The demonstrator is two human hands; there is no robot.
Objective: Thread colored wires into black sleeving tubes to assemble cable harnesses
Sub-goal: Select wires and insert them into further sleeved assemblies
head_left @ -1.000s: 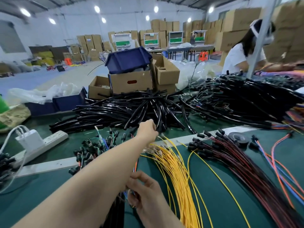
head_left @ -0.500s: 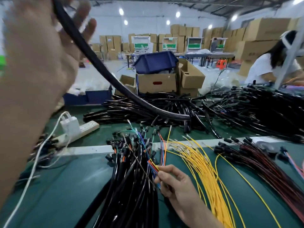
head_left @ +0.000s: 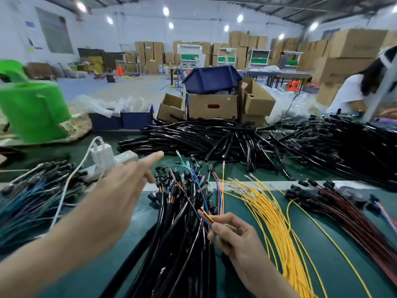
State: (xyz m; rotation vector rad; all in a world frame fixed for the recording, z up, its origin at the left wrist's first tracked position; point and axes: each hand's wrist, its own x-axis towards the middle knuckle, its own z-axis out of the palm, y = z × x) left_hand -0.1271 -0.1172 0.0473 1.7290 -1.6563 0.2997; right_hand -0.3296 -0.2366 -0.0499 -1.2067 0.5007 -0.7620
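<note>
A wire bundle (head_left: 205, 214) of blue, orange, yellow and red strands is pinched near its tips by the right hand (head_left: 234, 235), just above the harnesses (head_left: 182, 222) heaped on the bench (head_left: 90, 278). That grip is narrow and closed on the bundle. The left hand (head_left: 120, 190) is stretched forward over the bench with its grip wide, the forefinger extended toward the tubes (head_left: 214, 136); nothing is seen in it, though it is blurred. The tubes are piled at the far side of the bench, well apart from the bundle. Loose yellow wires (head_left: 268, 214) lie just beside the right hand.

The step in hand is judged to be the fetching of a tube: the wires are gathered and ready, but no sleeve is held to receive them. For the next move, a single tube must be singled out of the tangled pile and brought near. Its open end must then be lined up with the bundle's tips. The tips should be kept pinched level and close together, since splayed strands are likely to catch on the tube's mouth.
</note>
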